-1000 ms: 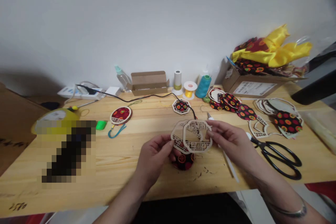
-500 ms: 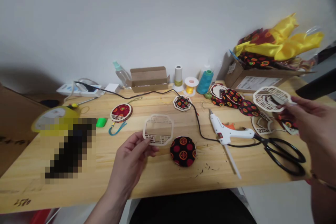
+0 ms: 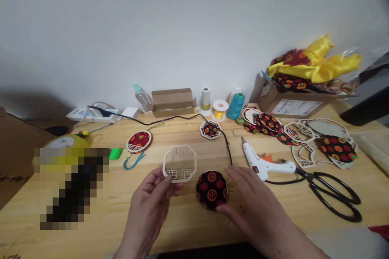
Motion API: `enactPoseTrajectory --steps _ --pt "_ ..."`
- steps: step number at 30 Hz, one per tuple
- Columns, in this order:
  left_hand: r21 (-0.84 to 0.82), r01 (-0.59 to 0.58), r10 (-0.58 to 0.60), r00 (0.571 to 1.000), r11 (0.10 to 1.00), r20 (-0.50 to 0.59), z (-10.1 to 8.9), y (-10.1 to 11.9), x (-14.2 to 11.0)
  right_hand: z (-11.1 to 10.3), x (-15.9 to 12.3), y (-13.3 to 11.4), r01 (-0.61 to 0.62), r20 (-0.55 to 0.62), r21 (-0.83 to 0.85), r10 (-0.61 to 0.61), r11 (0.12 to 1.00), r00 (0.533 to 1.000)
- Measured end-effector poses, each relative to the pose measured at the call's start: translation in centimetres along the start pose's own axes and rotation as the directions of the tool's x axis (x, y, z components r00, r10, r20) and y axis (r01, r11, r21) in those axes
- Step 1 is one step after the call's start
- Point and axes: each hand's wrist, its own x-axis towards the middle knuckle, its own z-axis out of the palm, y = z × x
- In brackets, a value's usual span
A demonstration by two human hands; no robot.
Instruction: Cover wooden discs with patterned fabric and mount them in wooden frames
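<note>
Here we are at a long pine workbench (image 3: 188,147) against a white wall, a cardboard box (image 3: 291,105) at the far right spilling yellow satin (image 3: 319,62), and black scissors (image 3: 334,196) and a hot glue gun (image 3: 264,166) lying out on the right! Where do things stand? A red oval ornament (image 3: 139,141) already has its fabric and cord on, and a small octagonal lattice piece (image 3: 209,129) looks filled too, while a stack of patterned fabric rounds (image 3: 266,124) and loose wooden frames (image 3: 304,156) sit unjoined, plenty left there. Front and centre, the left hand (image 3: 147,210) is pinching a pale lattice frame (image 3: 180,163) upright between thumb and fingers, a firm hold, raised just beside a black-and-red fabric disc (image 3: 212,190) on the bench. The right hand (image 3: 255,210) is spread wide at that disc's edge, fingers curving round it, and whether it has hold, I can't quite tell
</note>
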Motion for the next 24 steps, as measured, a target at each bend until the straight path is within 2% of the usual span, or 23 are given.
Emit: enactPoseTrajectory --steps 3,7,16,20,24 --pt "-0.004 -0.026 0.026 1.0 1.0 -0.016 -0.3 0.0 0.2 1.7 0.1 -0.9 0.006 0.081 -0.049 -0.002 0.999 0.997" --pt "-0.038 -0.055 0.054 0.998 0.998 -0.036 -0.7 -0.2 0.4 2.4 0.3 -1.0 0.001 0.139 -0.08 0.01 0.997 0.99" --pt "-0.022 -0.043 0.043 0.999 0.999 -0.014 -1.2 -0.3 0.9 3.4 0.3 -1.2 -0.013 0.103 -0.108 0.024 0.994 0.994" --pt "0.004 -0.029 0.029 1.0 1.0 -0.004 -1.4 0.1 1.1 3.0 0.5 -1.0 -0.069 0.099 -0.015 0.07 0.997 0.993" --pt "0.036 0.005 -0.008 0.998 0.999 0.067 -0.6 0.4 0.3 1.5 1.4 -0.5 -0.251 0.061 0.202 0.244 0.946 0.968"
